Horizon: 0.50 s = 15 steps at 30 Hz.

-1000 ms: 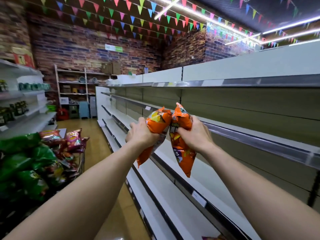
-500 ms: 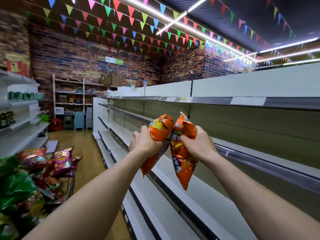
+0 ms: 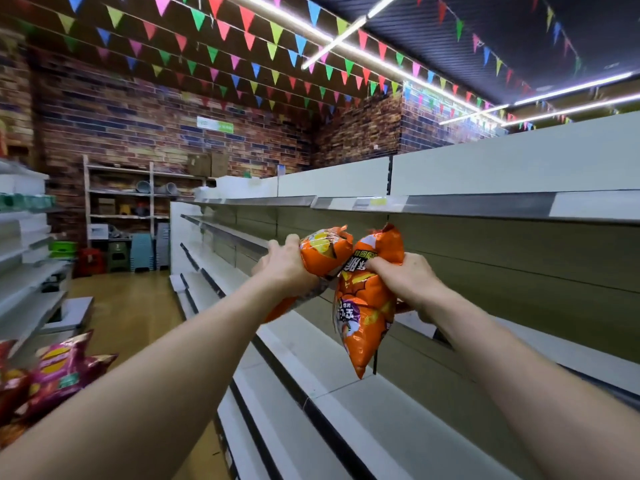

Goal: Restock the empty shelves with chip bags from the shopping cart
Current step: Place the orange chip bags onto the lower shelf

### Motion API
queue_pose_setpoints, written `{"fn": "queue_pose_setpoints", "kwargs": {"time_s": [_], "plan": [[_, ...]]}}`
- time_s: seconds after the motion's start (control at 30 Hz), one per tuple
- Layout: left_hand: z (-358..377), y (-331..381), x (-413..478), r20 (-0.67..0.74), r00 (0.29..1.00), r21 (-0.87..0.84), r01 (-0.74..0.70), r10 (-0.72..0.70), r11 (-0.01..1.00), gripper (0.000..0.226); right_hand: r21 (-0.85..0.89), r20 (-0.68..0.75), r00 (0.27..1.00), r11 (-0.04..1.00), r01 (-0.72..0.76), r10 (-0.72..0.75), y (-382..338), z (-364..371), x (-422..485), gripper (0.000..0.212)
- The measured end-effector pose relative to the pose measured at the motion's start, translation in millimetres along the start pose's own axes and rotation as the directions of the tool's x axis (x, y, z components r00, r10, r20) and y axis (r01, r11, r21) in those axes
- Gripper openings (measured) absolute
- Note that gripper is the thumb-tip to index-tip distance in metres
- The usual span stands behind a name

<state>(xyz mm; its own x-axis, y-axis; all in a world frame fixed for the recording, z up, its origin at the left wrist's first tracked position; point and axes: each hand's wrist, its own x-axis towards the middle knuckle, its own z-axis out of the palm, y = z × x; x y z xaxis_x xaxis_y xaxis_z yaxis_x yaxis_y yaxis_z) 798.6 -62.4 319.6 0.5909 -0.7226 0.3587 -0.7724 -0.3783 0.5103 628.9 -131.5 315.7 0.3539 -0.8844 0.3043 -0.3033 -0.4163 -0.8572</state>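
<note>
Both of my hands are raised in front of the bare white shelves (image 3: 346, 386) on the right. My left hand (image 3: 285, 268) grips one orange chip bag (image 3: 323, 251) around its middle. My right hand (image 3: 410, 280) grips a second orange chip bag (image 3: 363, 306) near its top, so the bag hangs down. The two bags touch each other at their upper ends. They are level with the middle shelf (image 3: 571, 351). In the bottom left corner lie pink and red chip bags (image 3: 59, 372), heaped in the shopping cart, whose frame is hidden.
The top shelf (image 3: 467, 204) runs at head height along the right. Another shelf unit (image 3: 24, 271) stands on the left. The wooden-floor aisle (image 3: 128, 306) leads to a back rack (image 3: 138, 202) with boxes and stacked stools (image 3: 142, 251).
My view has tilted up and turned right, so the cart has slid toward the bottom left corner. Both hands have stayed together on the two orange bags and risen slightly against the shelving.
</note>
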Motion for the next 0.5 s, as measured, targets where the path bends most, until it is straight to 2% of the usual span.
{"fn": "queue_pose_setpoints", "kwargs": {"time_s": [0.1, 0.2, 0.5], "plan": [[16, 10, 39, 0.062, 0.995, 0.024, -0.085, 0.084, 0.996, 0.083, 0.01, 0.033, 0.995, 0.996, -0.094, 0.093, 2, -10, 24, 0.028], [34, 20, 74, 0.106, 0.975, 0.017, -0.197, 0.194, 0.98, 0.086, -0.037, 0.008, 0.987, 0.986, -0.163, 0.163, 2, -19, 43, 0.035], [66, 41, 160, 0.196, 0.853, -0.043, -0.485, 0.483, 0.874, 0.087, -0.088, -0.198, 0.923, 0.932, -0.352, 0.33, -4, -17, 83, 0.049]]}}
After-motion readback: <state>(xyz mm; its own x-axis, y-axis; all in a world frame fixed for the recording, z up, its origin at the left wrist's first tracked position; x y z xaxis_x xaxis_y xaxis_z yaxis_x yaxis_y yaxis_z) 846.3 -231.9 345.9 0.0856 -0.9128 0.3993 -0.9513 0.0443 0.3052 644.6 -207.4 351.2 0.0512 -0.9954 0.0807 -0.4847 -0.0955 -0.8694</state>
